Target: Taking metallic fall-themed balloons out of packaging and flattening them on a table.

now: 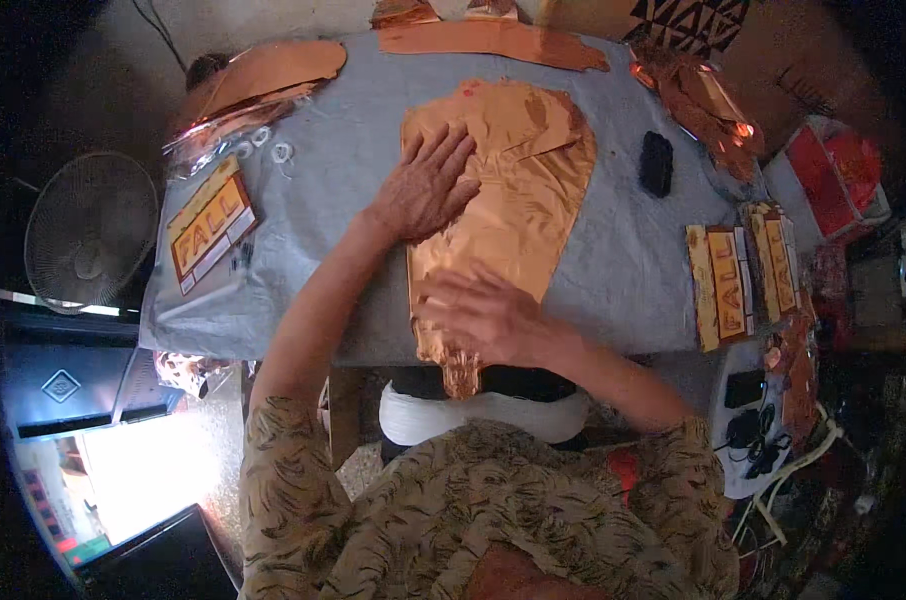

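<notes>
A copper-coloured foil sheet, apparently a flat foil balloon, lies lengthwise on the grey cloth-covered table, its narrow end hanging over the near edge. My left hand rests flat on its left side, fingers spread. Lower down, my right hand is over the foil near the table's front edge, fingers stretched out and slightly blurred by motion. Creases run across the foil's right half. Neither hand grips anything.
More copper foil pieces lie along the far edge, the far left and far right. Printed yellow-orange packages stand at left and right. A black object lies right of the foil. A fan is at left.
</notes>
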The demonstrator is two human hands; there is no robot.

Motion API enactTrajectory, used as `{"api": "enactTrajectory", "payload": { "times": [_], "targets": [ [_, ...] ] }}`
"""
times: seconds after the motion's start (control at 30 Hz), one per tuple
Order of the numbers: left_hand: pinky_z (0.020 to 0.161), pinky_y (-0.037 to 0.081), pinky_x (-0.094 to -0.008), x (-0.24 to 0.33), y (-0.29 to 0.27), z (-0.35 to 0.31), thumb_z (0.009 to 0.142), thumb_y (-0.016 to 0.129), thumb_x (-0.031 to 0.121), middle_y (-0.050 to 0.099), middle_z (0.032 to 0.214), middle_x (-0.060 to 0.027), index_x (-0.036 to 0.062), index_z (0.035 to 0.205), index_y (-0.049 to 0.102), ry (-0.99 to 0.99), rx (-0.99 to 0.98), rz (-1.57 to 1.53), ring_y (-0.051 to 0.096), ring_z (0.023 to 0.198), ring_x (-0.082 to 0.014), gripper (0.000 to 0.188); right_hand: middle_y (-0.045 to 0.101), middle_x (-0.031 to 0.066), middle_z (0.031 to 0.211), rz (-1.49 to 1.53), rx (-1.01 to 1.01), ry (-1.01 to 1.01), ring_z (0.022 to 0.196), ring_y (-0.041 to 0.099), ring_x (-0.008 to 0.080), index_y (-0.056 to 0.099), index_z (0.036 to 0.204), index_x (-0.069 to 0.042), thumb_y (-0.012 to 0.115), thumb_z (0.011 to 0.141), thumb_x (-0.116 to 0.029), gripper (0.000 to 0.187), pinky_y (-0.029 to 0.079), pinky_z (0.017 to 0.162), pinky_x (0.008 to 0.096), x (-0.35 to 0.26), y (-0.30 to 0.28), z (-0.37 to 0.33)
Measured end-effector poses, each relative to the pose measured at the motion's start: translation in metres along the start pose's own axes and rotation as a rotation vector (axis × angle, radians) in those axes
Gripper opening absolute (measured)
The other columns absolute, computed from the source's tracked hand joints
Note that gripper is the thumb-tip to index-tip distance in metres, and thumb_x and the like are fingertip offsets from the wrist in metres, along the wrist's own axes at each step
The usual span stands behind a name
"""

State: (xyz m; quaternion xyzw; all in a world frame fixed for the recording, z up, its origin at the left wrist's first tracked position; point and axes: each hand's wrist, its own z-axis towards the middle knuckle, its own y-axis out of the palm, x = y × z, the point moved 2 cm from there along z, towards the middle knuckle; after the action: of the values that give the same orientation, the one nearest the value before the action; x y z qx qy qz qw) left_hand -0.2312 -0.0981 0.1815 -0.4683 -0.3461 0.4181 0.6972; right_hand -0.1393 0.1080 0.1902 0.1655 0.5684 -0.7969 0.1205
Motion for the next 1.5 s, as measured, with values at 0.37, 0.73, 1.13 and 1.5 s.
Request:
{"api": "enactTrajectory", "payload": {
  "times": [0.37,0.73,1.13,1.5],
  "targets": [
    [0.123,0.017,-0.0563,-0.003,0.006,-0.004,0.105,0.044,0.034,0.032,0.163,-0.0175,0.0019,0.15,0.041,0.014,0.022,0.024,0.021,0.154,-0.0391,0.056,0.044,0.0155,0.154,-0.341,0.159,0.522,0.144,0.038,0.034,0.045,0.148,-0.002,0.064,0.096,-0.036,0.065,0.021,0.122,0.0533,0.014,-0.017,-0.006],
    [0.125,0.014,-0.052,0.006,-0.003,-0.005,0.105,0.043,0.039,0.031,0.164,-0.0163,0.0012,0.154,0.036,-0.006,0.013,0.027,0.022,0.154,-0.0376,0.062,0.046,0.0159,0.153,-0.382,0.175,0.554,0.141,0.042,0.0364,0.046,0.146,-0.001,0.066,0.095,-0.036,0.066,0.024,0.12,0.0545,-0.003,-0.01,-0.005],
    [0.124,0.017,-0.0538,0.006,-0.001,-0.004,0.105,0.042,0.04,0.032,0.164,-0.0168,0.0018,0.154,0.036,-0.02,0.026,-0.006,0.027,0.151,-0.039,0.062,0.046,0.0168,0.151,-0.407,0.202,0.565,0.135,0.046,0.0388,0.048,0.143,0.002,0.07,0.092,-0.034,0.067,0.027,0.118,0.0536,-0.014,-0.007,-0.008],
    [0.124,0.018,-0.0531,0.004,0.0,-0.005,0.105,0.042,0.038,0.033,0.162,-0.0197,-0.0004,0.151,0.04,0.037,0.056,0.055,0.03,0.149,-0.0405,0.06,0.048,0.0175,0.15,-0.458,0.169,0.608,0.136,0.045,0.0379,0.049,0.143,0.003,0.062,0.097,-0.041,0.064,0.029,0.116,0.0561,-0.021,-0.006,-0.007]
  ]
}}
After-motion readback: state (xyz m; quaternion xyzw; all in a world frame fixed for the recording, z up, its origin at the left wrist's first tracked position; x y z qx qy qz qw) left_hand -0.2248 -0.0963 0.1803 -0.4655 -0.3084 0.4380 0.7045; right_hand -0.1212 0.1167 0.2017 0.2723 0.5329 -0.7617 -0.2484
